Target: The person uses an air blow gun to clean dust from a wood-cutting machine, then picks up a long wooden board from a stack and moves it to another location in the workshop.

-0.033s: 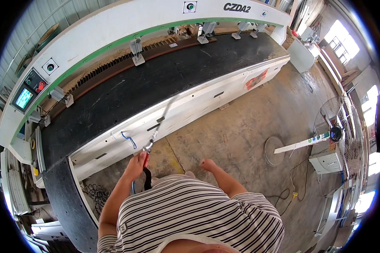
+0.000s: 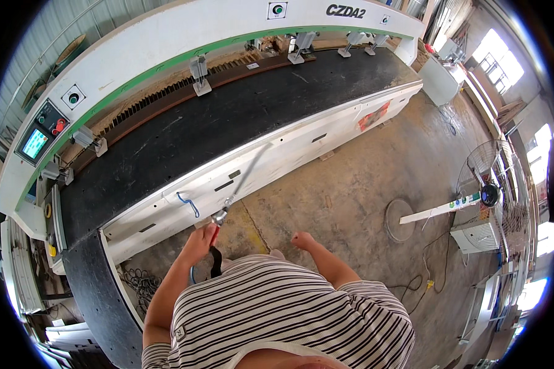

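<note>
My left hand [image 2: 197, 244] is wrapped round the red handle of an air blow gun [image 2: 220, 216]. Its long thin silver nozzle points away from me and to the right, in front of the machine's white front panel [image 2: 301, 146]. A dark hose hangs from the gun beside my striped shirt. Over the concrete floor, my right hand [image 2: 301, 240] is closed in a loose fist, with nothing seen in it. A blue hooked handle or cord [image 2: 189, 203] hangs on the panel, left of the gun.
Beyond the panel stretches a black machine table [image 2: 240, 114] under a long white beam [image 2: 215, 26] with several clamp feet. A lit control screen [image 2: 36, 144] sits at the left. To the right stands a floor fan [image 2: 490, 195] with cables. Coiled hose [image 2: 143, 286] lies at lower left.
The blow gun's nozzle has swung to the right and my left hand has turned slightly with it. My right hand has not visibly moved.
</note>
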Tool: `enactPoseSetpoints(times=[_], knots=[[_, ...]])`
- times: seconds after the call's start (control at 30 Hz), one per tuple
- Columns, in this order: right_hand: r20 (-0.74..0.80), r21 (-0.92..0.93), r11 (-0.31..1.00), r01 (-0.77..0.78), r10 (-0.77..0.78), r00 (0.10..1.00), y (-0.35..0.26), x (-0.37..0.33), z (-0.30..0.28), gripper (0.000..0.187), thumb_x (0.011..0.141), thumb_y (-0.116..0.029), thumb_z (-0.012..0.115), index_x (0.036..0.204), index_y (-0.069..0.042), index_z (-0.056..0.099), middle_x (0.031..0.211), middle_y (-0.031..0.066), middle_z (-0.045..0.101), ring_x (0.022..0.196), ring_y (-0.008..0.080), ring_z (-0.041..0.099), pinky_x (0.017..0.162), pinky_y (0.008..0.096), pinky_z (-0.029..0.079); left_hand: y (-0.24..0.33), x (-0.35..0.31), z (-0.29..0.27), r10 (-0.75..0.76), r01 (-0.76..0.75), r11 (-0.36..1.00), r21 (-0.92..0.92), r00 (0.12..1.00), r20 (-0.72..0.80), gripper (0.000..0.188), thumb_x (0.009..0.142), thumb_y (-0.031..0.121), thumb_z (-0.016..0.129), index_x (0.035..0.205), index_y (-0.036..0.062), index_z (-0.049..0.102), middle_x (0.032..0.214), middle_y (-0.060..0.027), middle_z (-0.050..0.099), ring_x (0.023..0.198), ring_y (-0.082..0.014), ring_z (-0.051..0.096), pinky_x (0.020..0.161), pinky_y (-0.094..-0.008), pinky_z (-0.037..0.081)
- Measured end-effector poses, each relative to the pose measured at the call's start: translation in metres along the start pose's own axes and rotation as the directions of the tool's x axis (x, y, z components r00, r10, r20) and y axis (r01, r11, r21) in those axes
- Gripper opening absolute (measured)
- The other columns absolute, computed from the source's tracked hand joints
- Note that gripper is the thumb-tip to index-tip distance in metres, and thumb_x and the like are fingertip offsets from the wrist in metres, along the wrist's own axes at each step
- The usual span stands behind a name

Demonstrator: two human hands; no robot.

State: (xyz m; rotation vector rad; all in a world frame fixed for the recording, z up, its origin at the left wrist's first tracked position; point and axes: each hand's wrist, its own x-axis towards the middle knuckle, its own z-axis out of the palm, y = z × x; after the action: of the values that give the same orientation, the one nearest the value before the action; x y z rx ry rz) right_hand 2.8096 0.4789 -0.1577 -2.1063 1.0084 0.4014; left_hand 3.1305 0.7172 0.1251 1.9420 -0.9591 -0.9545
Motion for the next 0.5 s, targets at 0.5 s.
enactPoseSetpoints(times=[0.5], knots=[[-0.005, 0.136, 0.942, 0.307, -0.309, 0.951, -0.174, 0.005, -0.013, 0.025, 0.082, -0.028, 0.058, 0.087, -0.004, 0.063, 0.084, 0.0163, 0.067, 0.079, 0.0335, 0.064, 0.069, 0.0424, 0.049, -0.056, -0.041, -0.050, -0.086, 0.084, 0.996, -0.035, 0.994, -0.072, 0.045, 0.100, 0.039, 0.034, 0.082, 0.0023, 0.053, 0.060, -0.0074, 0.049, 0.057, -0.0211, 0.048, 0.059, -0.0350, 0.040]])
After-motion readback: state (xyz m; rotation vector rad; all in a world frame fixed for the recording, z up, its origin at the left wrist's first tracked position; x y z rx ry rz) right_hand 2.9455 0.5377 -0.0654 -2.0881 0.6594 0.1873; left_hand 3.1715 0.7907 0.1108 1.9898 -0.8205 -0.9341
